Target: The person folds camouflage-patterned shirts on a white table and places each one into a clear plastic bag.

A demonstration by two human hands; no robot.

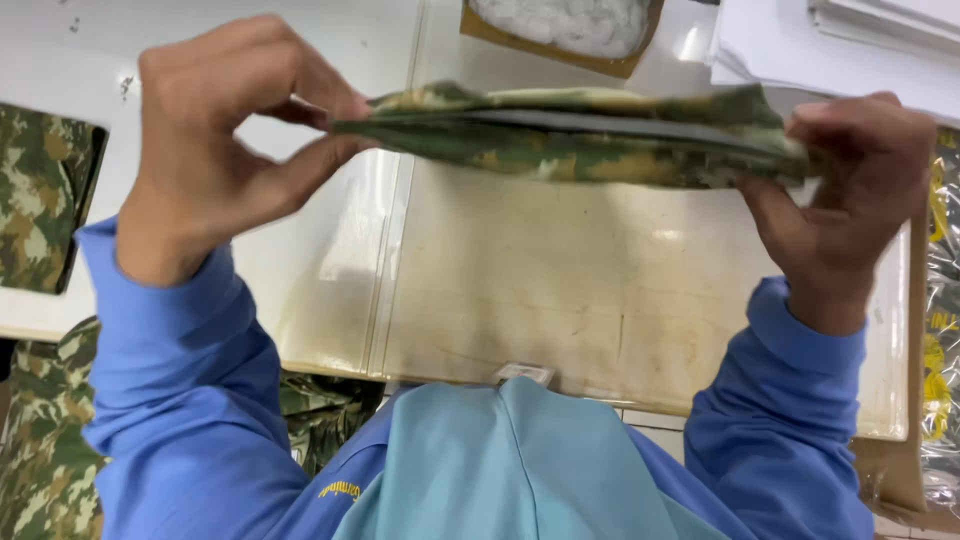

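Hands hold a folded camouflage cloth piece (580, 135) edge-on, above the worn cream table (560, 290); the left hand (215, 140) pinches its left end between thumb and forefinger; the right hand (850, 185) grips its right end with the fingers closed around it; the cloth stretches level between them, not touching the table; more camouflage fabric (40, 200) lies at the far left of the table; a brown tray of white pieces (565, 30) stands beyond the cloth; blue sleeves (180, 380) cover both forearms.
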